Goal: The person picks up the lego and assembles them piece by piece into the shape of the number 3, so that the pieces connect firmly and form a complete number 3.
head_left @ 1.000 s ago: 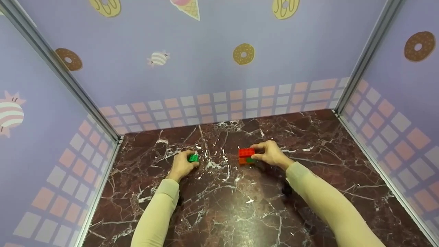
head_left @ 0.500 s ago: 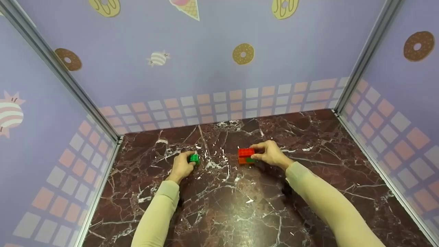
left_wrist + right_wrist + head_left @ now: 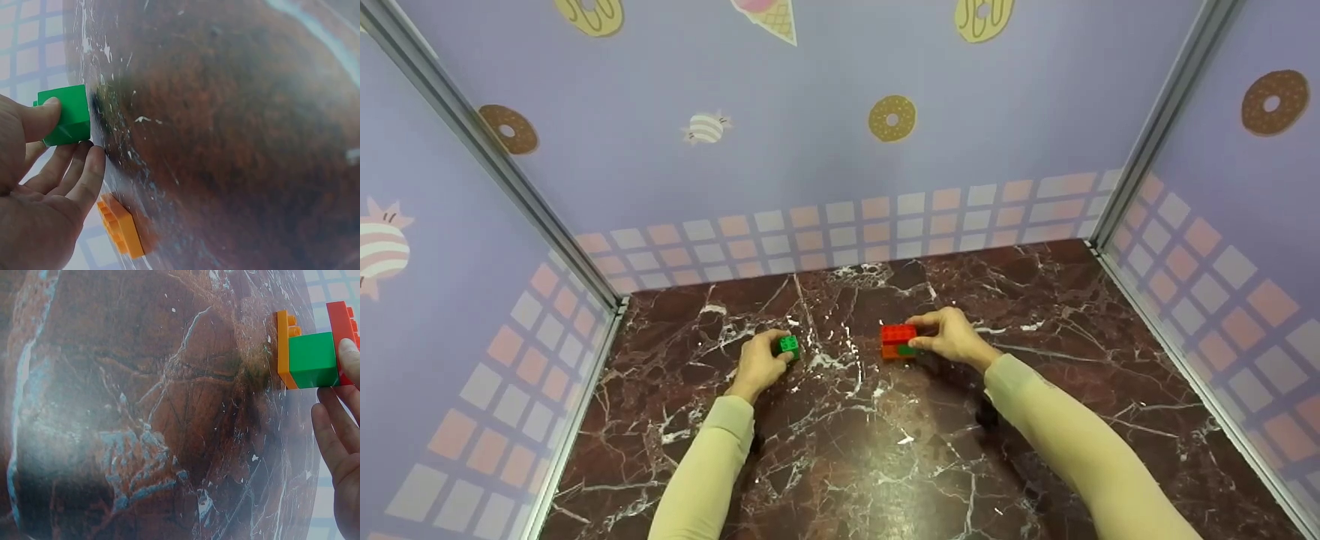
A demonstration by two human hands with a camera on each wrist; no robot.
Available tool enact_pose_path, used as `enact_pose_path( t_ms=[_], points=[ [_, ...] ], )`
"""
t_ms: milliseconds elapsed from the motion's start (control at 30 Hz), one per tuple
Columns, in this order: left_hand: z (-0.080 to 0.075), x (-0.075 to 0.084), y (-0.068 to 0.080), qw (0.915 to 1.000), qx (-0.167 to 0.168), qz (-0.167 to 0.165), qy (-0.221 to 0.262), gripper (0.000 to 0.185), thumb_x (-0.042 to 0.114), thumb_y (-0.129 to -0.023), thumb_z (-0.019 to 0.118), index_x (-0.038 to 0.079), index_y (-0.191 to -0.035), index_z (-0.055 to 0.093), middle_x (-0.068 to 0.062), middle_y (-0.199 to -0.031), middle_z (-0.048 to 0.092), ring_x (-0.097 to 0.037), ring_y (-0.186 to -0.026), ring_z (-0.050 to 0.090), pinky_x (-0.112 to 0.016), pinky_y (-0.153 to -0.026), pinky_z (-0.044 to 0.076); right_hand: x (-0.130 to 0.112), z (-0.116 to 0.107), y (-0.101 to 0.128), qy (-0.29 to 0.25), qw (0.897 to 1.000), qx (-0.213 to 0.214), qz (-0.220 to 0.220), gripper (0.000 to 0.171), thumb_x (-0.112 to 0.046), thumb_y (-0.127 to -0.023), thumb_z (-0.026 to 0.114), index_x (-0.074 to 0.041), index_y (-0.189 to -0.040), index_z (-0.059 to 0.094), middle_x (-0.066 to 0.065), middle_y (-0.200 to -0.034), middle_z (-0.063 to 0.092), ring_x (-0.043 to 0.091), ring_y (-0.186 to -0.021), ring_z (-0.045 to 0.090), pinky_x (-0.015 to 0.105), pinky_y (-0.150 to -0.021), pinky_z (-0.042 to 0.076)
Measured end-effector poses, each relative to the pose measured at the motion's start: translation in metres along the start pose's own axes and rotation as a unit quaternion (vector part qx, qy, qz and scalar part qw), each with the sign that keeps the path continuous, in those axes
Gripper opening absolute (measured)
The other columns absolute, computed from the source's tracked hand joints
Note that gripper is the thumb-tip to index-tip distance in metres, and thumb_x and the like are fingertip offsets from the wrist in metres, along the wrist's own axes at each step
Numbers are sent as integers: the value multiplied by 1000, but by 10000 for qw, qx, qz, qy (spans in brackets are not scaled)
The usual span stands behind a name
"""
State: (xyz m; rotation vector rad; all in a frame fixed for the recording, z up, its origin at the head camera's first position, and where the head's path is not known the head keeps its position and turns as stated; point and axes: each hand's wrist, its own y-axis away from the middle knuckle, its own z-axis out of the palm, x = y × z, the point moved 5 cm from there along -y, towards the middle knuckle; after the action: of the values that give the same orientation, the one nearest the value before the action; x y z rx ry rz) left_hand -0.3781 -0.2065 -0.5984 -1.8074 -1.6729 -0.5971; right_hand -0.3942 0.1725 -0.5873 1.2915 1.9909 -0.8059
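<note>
My left hand [image 3: 757, 365] pinches a green toy building block [image 3: 789, 345], its studs facing up. Whether the block touches the table is unclear. The left wrist view also has a flat orange brick [image 3: 121, 228] beside my fingers; from the head view it is hidden. To the right, a small stack stands before my right hand [image 3: 958, 337]: an orange brick [image 3: 283, 351] at the bottom, a green block [image 3: 312, 360] over one end of it, and a red brick [image 3: 340, 320] on top. Thumb and fingers of that hand grip the red brick.
Both hands work above a dark red marbled table [image 3: 870, 450] with white veins. A purple back wall [image 3: 810, 150] with printed sweets and two side walls enclose it, joined by grey metal posts [image 3: 1147, 142]. Table surface lies between the hands.
The green block in my left hand has shifted slightly right and turned a little, and the fingers have moved along with it. My right hand and its stack stay in place.
</note>
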Motion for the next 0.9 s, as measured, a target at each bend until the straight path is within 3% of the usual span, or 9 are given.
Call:
enact_pose_path(
  t_ms=[167,367,567,900],
  points=[
    [1,3,2,10000,53,2,-19,42,5,-97,82,3,-138,76,-23,-135,80,-45,-129,73,-60,-117,56,-1,0,-1,-4,10000,-41,40,40,-6,-92,91,5,-129,81,27,-127,81,41,-116,81,55,-105,65],
    [2,10,4,9993,216,305,-42,38,5,-95,84,2,-132,78,-23,-125,81,-46,-120,75,-66,-109,57,-1,0,-1,-73,9999,-51,49,41,-6,-92,90,5,-130,81,28,-127,81,41,-115,82,55,-103,66],
    [6,15,1,9993,52,318,163,38,5,-96,84,2,-134,78,-22,-127,81,-44,-122,75,-60,-112,58,-2,0,-1,25,10000,-19,43,42,-7,-91,92,5,-130,81,27,-128,81,43,-120,80,57,-108,63],
    [7,28,-1,9985,109,467,279,39,6,-94,86,1,-132,78,-21,-124,83,-41,-119,77,-58,-110,59,-1,-1,-1,106,9999,41,-50,41,-8,-91,92,5,-128,81,27,-128,81,45,-121,79,59,-110,61]
  ],
)
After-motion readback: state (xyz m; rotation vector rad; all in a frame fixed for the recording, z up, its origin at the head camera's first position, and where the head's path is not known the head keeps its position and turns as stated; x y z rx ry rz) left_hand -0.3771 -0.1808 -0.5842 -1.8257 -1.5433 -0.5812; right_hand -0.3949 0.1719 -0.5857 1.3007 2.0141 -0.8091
